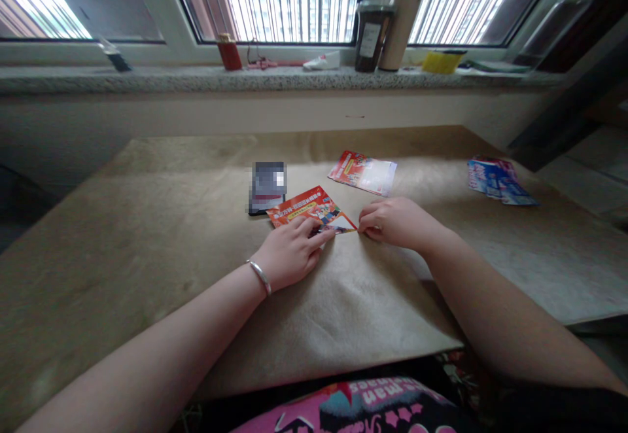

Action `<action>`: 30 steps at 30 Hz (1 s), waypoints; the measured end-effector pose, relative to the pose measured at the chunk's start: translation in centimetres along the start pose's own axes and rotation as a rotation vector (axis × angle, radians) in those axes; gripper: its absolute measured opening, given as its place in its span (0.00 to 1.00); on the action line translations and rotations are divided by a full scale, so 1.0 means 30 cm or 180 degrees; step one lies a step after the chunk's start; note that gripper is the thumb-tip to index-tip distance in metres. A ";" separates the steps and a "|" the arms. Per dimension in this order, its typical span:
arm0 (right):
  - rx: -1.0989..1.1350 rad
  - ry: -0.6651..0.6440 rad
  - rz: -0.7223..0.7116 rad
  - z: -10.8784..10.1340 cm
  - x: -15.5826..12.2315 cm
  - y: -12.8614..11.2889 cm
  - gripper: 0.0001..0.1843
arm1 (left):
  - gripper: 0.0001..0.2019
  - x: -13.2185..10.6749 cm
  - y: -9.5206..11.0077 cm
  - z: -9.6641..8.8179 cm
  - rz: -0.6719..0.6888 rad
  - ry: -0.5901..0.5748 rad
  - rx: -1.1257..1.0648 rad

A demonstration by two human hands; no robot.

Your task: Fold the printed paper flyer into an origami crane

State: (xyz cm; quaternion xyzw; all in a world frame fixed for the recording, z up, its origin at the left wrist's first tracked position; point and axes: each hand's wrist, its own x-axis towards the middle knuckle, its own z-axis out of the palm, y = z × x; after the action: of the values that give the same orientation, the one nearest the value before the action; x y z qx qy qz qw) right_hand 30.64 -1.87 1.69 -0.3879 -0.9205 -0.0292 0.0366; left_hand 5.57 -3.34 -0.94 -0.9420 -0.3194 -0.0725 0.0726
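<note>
Red and orange, the flyer (299,207) is lying on the table (171,224) in front of the person, under the left hand (292,253), which is pressing its near edge with fingers spread and grasping nothing. The right hand (395,224) is pinching the flyer's right corner between thumb and fingertips. Near that corner, the flyer is showing a white patch above a narrow dark strip. A silver bracelet (259,277) is circling the left wrist. By the flyer's left end, a dark slab (267,188) is lying, its front blurred out. Beyond the right hand, a second flyer (362,173) is resting apart, and well off to the right some blue cards (500,181) are overlapping in a fan. Along the sill (171,81), a red jar (229,53), a dark cup (370,37) and a yellow item (441,61) are standing before the window.
</note>
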 end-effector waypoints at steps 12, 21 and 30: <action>0.0774 0.0235 0.0371 0.043 -0.003 0.036 0.10 | 0.19 -0.003 -0.002 0.005 0.0026 0.0049 0.0004; 0.0801 0.0778 0.0668 0.126 0.062 -0.031 0.19 | 0.20 -0.007 -0.002 0.001 0.0034 0.0055 -0.0002; 0.0862 0.0556 0.0707 0.153 0.047 -0.005 0.20 | 0.20 -0.004 -0.002 0.000 -0.0014 0.0003 -0.0077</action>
State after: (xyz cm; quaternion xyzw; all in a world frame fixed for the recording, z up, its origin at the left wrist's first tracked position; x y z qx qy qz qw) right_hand 29.34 -0.59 -2.75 -0.4746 -0.8609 0.0656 0.1712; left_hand 5.42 -3.36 -0.95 -0.9421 -0.3206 -0.0770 0.0612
